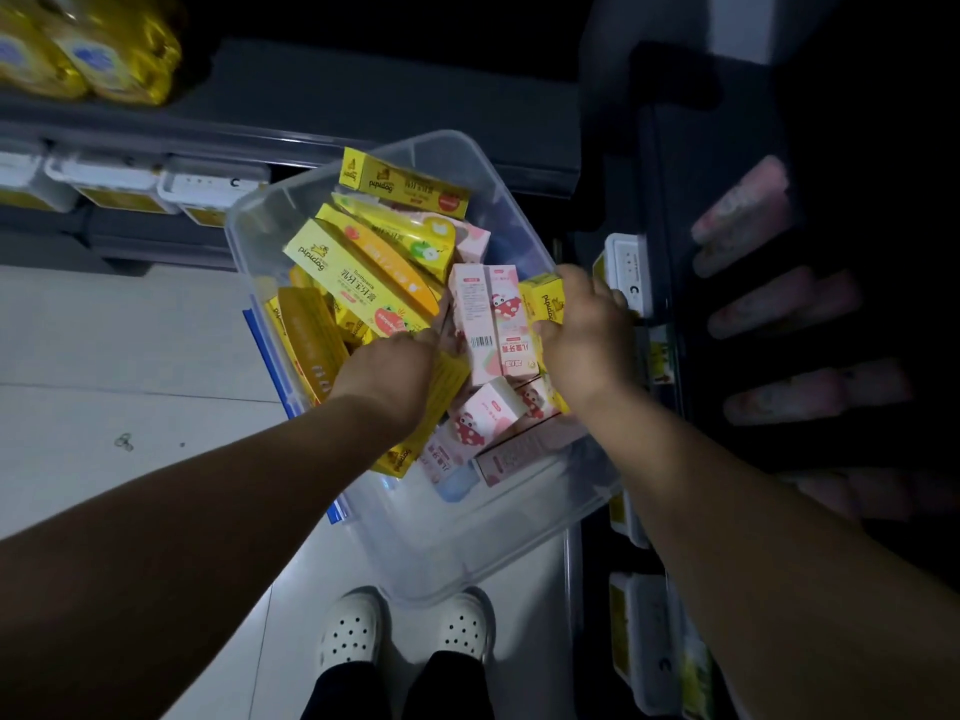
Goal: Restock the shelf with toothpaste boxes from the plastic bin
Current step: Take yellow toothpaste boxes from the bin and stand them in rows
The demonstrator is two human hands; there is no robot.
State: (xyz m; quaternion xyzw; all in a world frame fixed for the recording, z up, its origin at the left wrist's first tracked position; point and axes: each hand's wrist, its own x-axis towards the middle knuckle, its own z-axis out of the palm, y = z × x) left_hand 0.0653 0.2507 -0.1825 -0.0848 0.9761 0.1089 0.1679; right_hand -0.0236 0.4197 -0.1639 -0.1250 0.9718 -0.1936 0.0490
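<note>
One plastic bin is holding at least seven yellow toothpaste boxes and at least five pink toothpaste boxes (the pile is hiding others). Two hands, left hand and right hand, are reaching in; two white shoes are showing.

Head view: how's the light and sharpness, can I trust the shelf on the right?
Head view: the plastic bin and its toothpaste boxes are well lit and sharp; the right shelf is dark, its pink boxes only blurred smears; the yellow packs top left are dim and soft; wide-angle distortion bends the edges.
</note>
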